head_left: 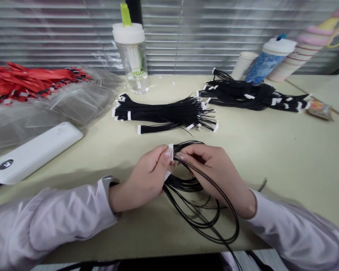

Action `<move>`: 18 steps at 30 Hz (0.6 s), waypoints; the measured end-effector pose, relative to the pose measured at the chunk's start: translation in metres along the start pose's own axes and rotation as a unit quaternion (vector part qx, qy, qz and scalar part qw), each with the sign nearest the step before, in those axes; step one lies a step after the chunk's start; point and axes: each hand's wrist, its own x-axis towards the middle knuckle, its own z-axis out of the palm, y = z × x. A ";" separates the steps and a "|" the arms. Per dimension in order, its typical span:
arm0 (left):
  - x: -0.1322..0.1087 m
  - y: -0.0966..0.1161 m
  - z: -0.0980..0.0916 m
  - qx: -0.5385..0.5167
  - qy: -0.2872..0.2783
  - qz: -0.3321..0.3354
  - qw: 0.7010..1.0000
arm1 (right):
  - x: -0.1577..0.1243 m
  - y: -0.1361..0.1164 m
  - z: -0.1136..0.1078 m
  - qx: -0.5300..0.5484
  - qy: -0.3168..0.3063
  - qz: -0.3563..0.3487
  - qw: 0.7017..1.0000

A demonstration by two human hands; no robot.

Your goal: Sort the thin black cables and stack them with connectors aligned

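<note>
My left hand (145,178) and my right hand (217,177) meet above the table, pinching a bunch of thin black wires (199,222) near a white connector (171,152). The wires hang in loose loops below my hands, and my fingers hide part of the connector. Farther back, a bundle of black wires with white connectors (164,113) lies straight on the pale table (288,150). Behind it on the right is a second, tangled bundle (251,96).
A white power bank (35,152) lies left of my hands, beside clear plastic sleeves (73,105) and red lanyards (25,84). A clear bottle (131,64), a blue cup (264,62), a paper cup (243,64), and a striped cup (305,52) stand along the back.
</note>
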 end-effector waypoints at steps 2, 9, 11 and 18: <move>0.000 0.000 0.001 0.001 0.013 -0.006 1.000 | 0.002 0.000 0.003 0.067 -0.005 0.062 0.996; -0.001 0.001 0.000 -0.010 0.005 -0.014 1.000 | 0.001 0.000 0.012 0.212 0.017 0.143 0.967; -0.001 0.001 -0.001 -0.014 -0.003 -0.024 1.000 | 0.002 0.000 0.013 0.204 0.027 0.129 0.970; -0.001 -0.003 0.000 -0.041 -0.005 -0.032 0.999 | 0.005 -0.001 0.014 0.203 0.040 0.117 0.971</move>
